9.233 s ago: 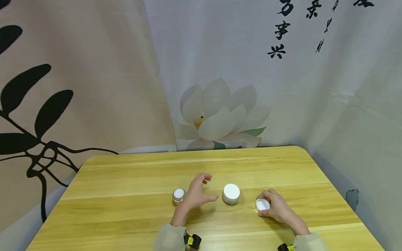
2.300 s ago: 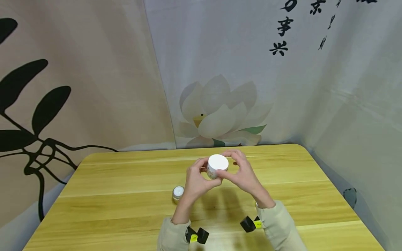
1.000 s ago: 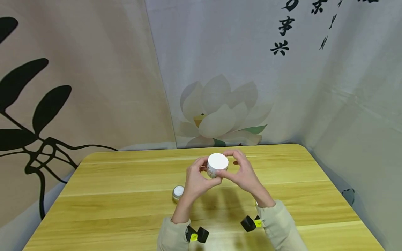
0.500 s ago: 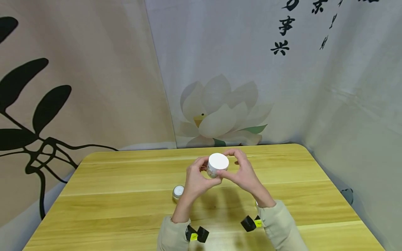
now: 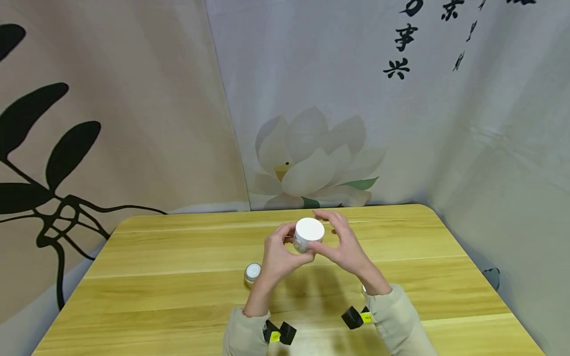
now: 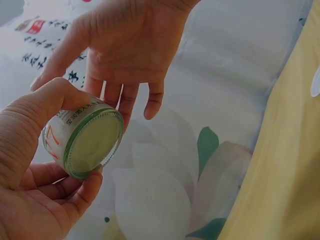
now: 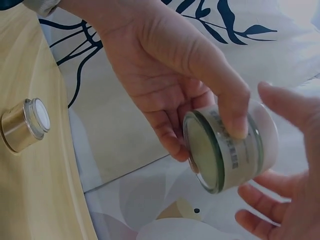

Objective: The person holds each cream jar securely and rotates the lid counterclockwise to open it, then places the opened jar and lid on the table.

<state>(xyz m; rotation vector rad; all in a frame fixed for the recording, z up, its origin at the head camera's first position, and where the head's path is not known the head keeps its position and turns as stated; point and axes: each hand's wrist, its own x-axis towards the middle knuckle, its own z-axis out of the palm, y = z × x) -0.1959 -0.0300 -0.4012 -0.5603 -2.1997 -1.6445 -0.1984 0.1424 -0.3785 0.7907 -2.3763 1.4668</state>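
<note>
The left hand [image 5: 282, 256] grips a white-lidded jar [image 5: 308, 234], up off the wooden table [image 5: 178, 247].

Nearest, below the grip, pale sleeves [image 5: 245, 333] lead up to both hands. Left of the gripping wrist, a small jar [image 5: 252, 272] stands upright on the wood. In the grip itself, thumb and fingers clasp the jar's glass body [image 7: 232, 162]. Just right of it, the right hand [image 5: 345, 247] curves loosely about the lid [image 5: 310, 227], fingers parted; from here I can't quite tell whether its thumb touches. Well beyond the grip, a cloth hanging [image 5: 320, 64] bears a pale lotus [image 5: 309, 168].
</note>
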